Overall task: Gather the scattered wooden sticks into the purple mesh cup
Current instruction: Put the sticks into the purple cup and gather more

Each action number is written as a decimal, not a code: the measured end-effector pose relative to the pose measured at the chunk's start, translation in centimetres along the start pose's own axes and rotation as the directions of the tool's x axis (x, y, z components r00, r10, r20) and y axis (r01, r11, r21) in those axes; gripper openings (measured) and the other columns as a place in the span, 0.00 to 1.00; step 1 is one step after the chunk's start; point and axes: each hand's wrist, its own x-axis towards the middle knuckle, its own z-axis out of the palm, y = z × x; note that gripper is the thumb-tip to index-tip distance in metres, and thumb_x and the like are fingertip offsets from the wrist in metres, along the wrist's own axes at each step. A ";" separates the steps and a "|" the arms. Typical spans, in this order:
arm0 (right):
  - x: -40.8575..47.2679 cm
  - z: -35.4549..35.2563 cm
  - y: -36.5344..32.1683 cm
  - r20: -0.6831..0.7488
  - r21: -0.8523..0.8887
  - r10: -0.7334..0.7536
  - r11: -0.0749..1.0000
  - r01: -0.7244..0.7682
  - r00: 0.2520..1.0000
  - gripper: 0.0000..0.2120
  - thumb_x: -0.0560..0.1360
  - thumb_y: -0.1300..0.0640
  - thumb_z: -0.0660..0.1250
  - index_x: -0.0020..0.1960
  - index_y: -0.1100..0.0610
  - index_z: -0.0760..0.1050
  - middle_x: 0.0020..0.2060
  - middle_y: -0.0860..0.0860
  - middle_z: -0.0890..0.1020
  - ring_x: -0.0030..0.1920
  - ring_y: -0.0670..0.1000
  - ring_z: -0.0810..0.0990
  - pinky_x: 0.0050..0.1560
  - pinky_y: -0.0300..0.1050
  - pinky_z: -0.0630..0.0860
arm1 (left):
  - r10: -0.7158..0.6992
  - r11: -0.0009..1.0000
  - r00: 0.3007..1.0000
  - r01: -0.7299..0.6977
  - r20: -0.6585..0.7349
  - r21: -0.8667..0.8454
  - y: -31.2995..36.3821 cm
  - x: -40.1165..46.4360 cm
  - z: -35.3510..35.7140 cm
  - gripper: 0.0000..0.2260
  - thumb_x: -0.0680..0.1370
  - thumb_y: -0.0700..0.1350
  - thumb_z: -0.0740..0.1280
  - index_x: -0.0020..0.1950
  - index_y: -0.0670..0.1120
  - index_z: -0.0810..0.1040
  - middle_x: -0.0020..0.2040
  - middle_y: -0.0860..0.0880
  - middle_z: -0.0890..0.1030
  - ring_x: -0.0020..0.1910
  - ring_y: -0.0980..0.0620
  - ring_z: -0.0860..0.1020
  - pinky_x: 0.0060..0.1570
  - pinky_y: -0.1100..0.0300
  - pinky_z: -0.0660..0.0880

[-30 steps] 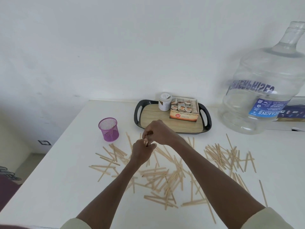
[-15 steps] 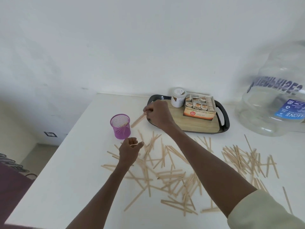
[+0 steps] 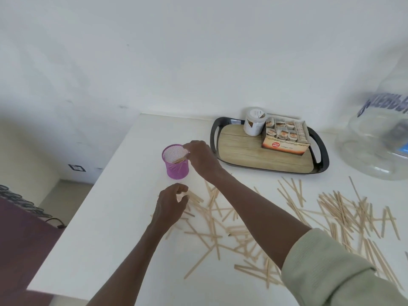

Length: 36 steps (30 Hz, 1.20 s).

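The purple mesh cup [image 3: 176, 170] stands on the white table [image 3: 114, 228], left of the tray. My right hand [image 3: 198, 157] reaches over the cup's right rim, and its fingertips pinch a few wooden sticks [image 3: 174, 160] whose ends show inside the cup's mouth. Closer to me, my left hand [image 3: 171, 206] hovers with loosely curled fingers over the left edge of the scattered sticks [image 3: 220, 226] and holds nothing. Several more sticks [image 3: 348, 215] lie spread to the right.
A black-handled tray [image 3: 265, 161] at the back holds a white jar [image 3: 255, 121] and a box of sachets [image 3: 286, 138]. A big clear water bottle [image 3: 375, 140] stands at the far right. The table's left edge drops to the floor.
My right hand carried its sticks left from near the tray to the cup's mouth. My left hand let its fingers loosen and stayed low by the pile. The camera turned left.
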 end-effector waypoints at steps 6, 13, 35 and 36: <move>-1.6 -1.3 2.3 -0.105 0.084 0.113 0.991 -0.104 0.988 0.11 0.77 0.68 0.65 0.56 0.64 0.83 0.50 0.59 0.85 0.51 0.56 0.83 0.53 0.52 0.78 | 0.037 0.979 0.994 -0.058 0.108 0.195 -0.5 0.7 -1.0 0.18 0.78 0.35 0.62 0.66 0.47 0.77 0.65 0.51 0.80 0.64 0.51 0.76 0.64 0.58 0.71; -8.3 -1.6 7.4 0.023 0.078 0.385 0.919 -0.386 0.923 0.06 0.73 0.68 0.65 0.38 0.69 0.77 0.36 0.57 0.82 0.40 0.55 0.79 0.43 0.49 0.77 | 0.126 0.888 0.896 -0.293 0.426 0.355 -0.4 0.4 -0.7 0.37 0.71 0.24 0.55 0.79 0.46 0.60 0.79 0.49 0.60 0.79 0.51 0.54 0.75 0.59 0.55; -17.1 2.1 10.0 0.150 -0.148 0.510 0.859 -0.490 0.847 0.12 0.80 0.56 0.63 0.58 0.64 0.74 0.58 0.60 0.75 0.61 0.58 0.73 0.62 0.48 0.72 | 0.188 0.883 0.903 -0.328 0.388 0.335 2.6 -1.4 1.9 0.06 0.76 0.39 0.69 0.51 0.41 0.85 0.47 0.45 0.79 0.45 0.46 0.80 0.46 0.52 0.77; -17.1 2.0 10.3 0.144 -0.131 0.518 0.855 -0.502 0.843 0.11 0.80 0.58 0.62 0.58 0.64 0.74 0.58 0.59 0.75 0.61 0.58 0.73 0.63 0.48 0.72 | 0.183 0.889 0.900 -0.324 0.395 0.325 2.6 -1.4 1.8 0.06 0.76 0.39 0.71 0.50 0.43 0.85 0.47 0.46 0.79 0.44 0.46 0.80 0.46 0.53 0.77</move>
